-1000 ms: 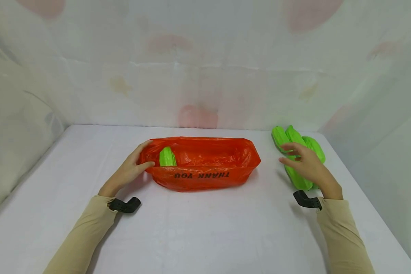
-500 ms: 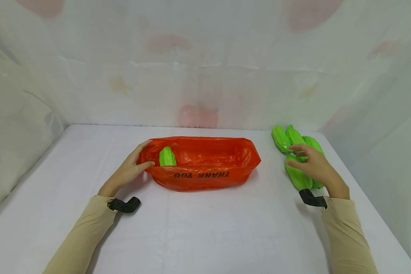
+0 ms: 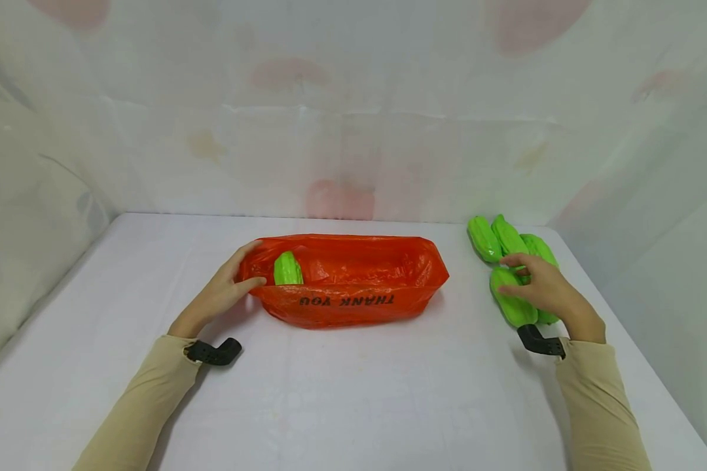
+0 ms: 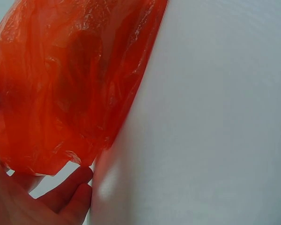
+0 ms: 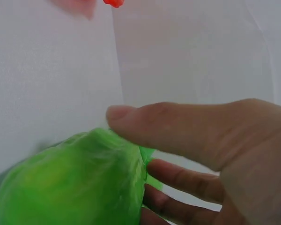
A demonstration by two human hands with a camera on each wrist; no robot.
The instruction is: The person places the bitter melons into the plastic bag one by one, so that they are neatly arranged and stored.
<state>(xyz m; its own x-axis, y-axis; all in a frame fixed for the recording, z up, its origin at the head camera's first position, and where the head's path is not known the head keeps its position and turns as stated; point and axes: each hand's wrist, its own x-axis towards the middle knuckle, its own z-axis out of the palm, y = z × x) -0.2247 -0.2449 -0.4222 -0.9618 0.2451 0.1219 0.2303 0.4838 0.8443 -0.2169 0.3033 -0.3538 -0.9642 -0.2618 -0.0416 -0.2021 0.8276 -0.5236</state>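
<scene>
A red plastic bag [image 3: 342, 311] with "THANK YOU" in black letters lies wide-mouthed on the table, with one bright green, ridged, gourd-like vegetable [image 3: 287, 269] inside at its left. My left hand [image 3: 220, 294] holds the bag's left end, thumb at the near rim and fingers at the far side. Over the green pile at the right is my right hand [image 3: 544, 288], thumb and fingers spread apart. In the right wrist view, its fingers are beside the nearest green vegetable [image 5: 75, 183], and the thumb [image 5: 140, 119] reaches across above it.
Several more green vegetables [image 3: 484, 239] lie close together at the table's back right. The white table [image 3: 353, 392] meets a pale, spotted cloth wall [image 3: 342, 144] behind, with cloth at both sides. Black wrist mounts [image 3: 215, 352] stick out from both forearms.
My right hand has moved right and slightly down over the nearest green vegetable, exposing more of the pile's left side. The left hand and the bag have stayed in place.
</scene>
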